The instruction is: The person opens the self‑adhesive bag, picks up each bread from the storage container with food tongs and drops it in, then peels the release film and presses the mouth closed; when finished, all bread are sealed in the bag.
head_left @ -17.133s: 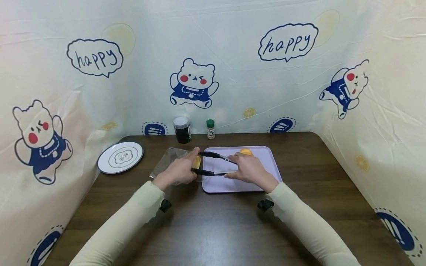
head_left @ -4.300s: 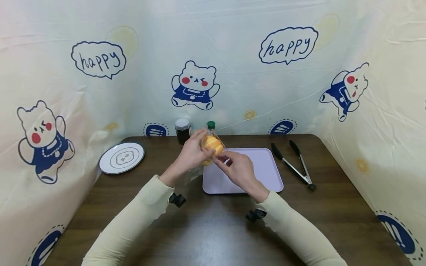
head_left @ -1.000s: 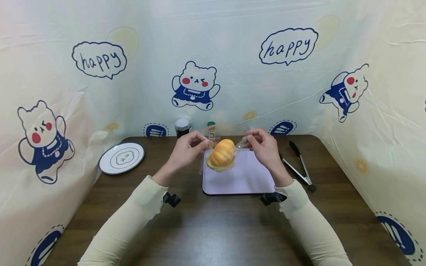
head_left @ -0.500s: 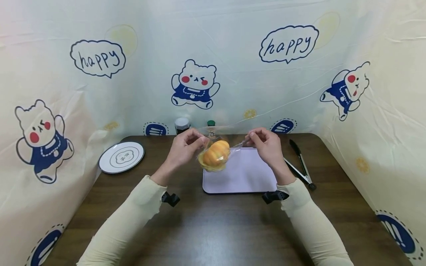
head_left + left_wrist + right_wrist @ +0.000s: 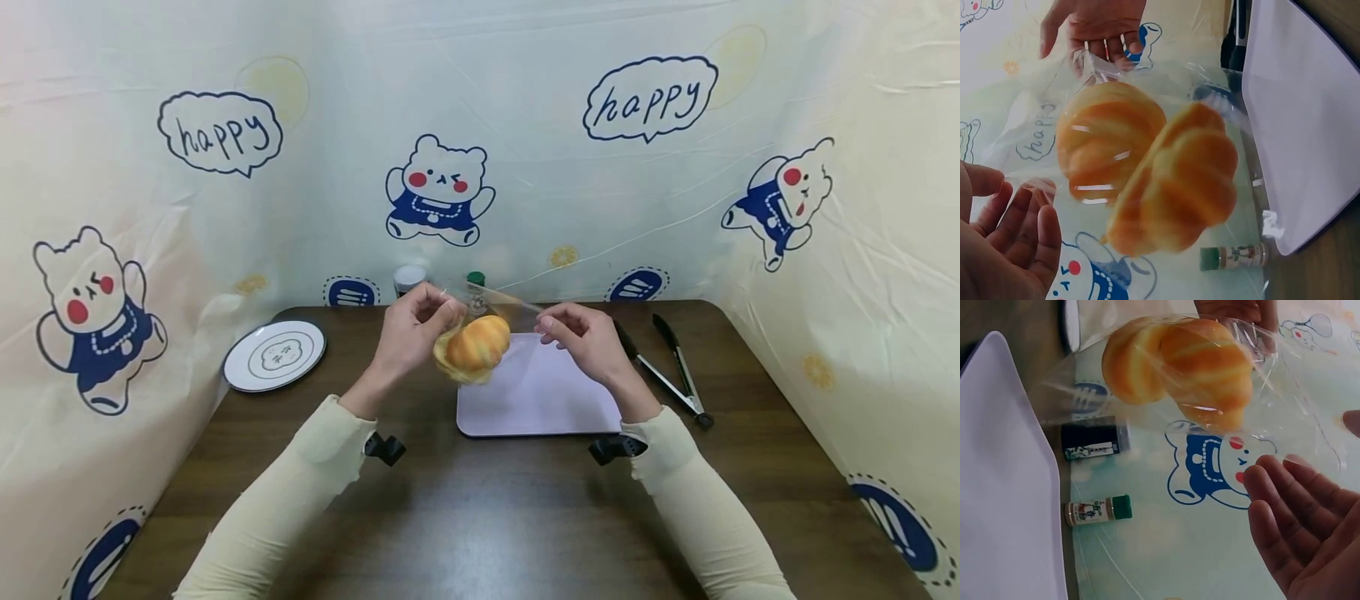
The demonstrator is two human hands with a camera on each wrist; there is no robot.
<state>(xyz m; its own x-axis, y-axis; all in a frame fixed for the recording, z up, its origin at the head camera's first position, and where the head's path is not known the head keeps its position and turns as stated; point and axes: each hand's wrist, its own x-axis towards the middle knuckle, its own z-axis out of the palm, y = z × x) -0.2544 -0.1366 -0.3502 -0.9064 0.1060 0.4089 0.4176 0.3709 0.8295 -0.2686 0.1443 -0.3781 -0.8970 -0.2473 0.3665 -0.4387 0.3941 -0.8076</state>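
A clear plastic bag [image 5: 1025, 134] hangs above the left part of the lilac tray [image 5: 551, 400]. Inside it are two orange-yellow bread rolls [image 5: 1182, 187], side by side in both wrist views. My left hand [image 5: 408, 335] pinches the bag's upper edge on the left, close to the rolls [image 5: 480, 343]. On the other side, my right hand [image 5: 592, 346] pinches the rim between thumb and fingers, pulling the film taut between both hands. In the head view the far part of the bag is hard to make out.
Black-handled tongs [image 5: 663, 381] lie spread on the table right of the tray. A white plate [image 5: 243, 362] stands at the far left. Along the back wall are a dark jar with a pale lid [image 5: 409, 277] and a green-capped shaker bottle [image 5: 1094, 511].
Since 17 seconds ago, the tongs have gone from my hands to the table's right, and the bag has been lifted with both rolls inside. Over the last second the rolls swing left.
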